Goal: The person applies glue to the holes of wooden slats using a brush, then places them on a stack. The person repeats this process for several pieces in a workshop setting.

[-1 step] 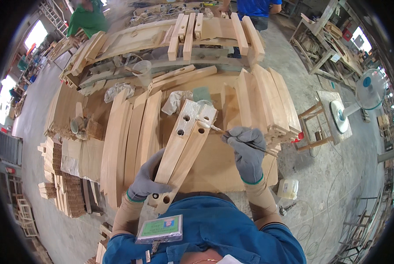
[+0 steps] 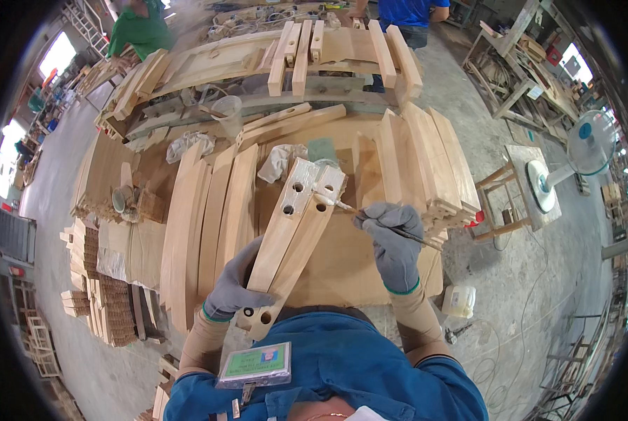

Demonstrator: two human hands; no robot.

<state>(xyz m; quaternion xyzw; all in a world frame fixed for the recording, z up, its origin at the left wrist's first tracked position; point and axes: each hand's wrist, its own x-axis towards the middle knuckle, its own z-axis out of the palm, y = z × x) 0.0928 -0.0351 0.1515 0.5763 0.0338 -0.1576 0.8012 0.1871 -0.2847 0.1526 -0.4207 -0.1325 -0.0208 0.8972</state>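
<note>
My gloved left hand [image 2: 238,286] is closed round the near end of two pale wooden bars [image 2: 277,242] lying side by side, pointing away from me. Round dark holes show near both ends of the bars, and a whitish wet-looking coat covers part of the far ends. Between the fingers of my gloved right hand [image 2: 392,235] is a thin brush [image 2: 426,243]. Its white-coated tip rests at the far end of the right bar, beside a hole. Whether the bristles press on the wood or hover just over it, I cannot tell.
Wooden bars [image 2: 216,217] lie to the left, with a stack [image 2: 426,165] to the right on the cardboard-covered table. Beyond are a white rag [image 2: 280,163] and a plastic cup [image 2: 228,118]. A fan [image 2: 586,144] stands at right. Two people work at the far bench.
</note>
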